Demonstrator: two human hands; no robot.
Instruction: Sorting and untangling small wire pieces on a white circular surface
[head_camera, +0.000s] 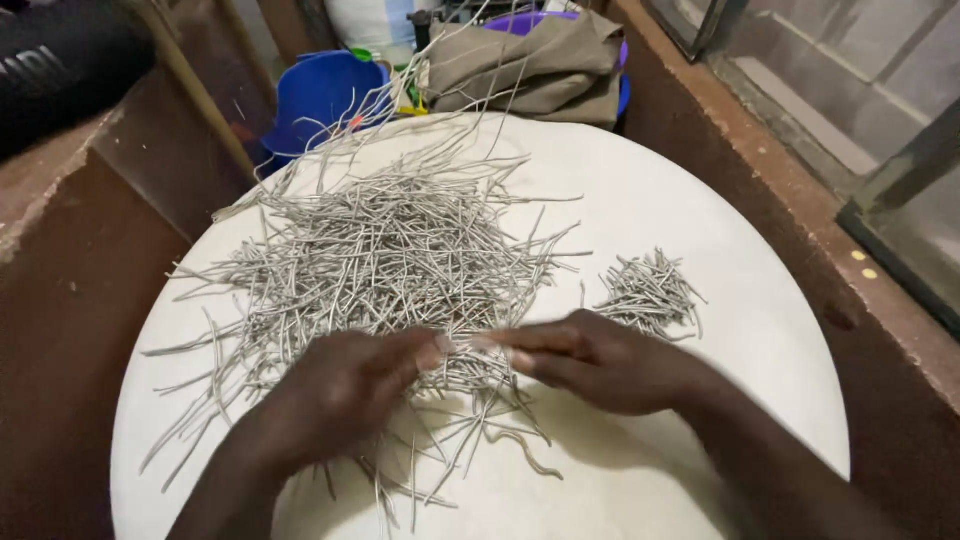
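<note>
Left hand (340, 395) and right hand (600, 360) meeting fingertip to fingertip at table centre, both curled nearly closed, together pinching 1 thin grey wire piece (462, 343) between thumbs and forefingers. Large pile of grey wire pieces (380, 250) spread at 12 o'clock from the hands, touching them. Small pile (650, 292) at 2 o'clock, apart. All on round white table (700, 190). Blue bucket (325, 90) beyond, 11 o'clock.

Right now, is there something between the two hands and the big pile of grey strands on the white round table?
Nothing visible stands between them. The left hand and the right hand already rest on the near edge of the big pile of grey strands, fingertips meeting over it. The small pile lies apart, beside the right hand, on the white round table.
</note>
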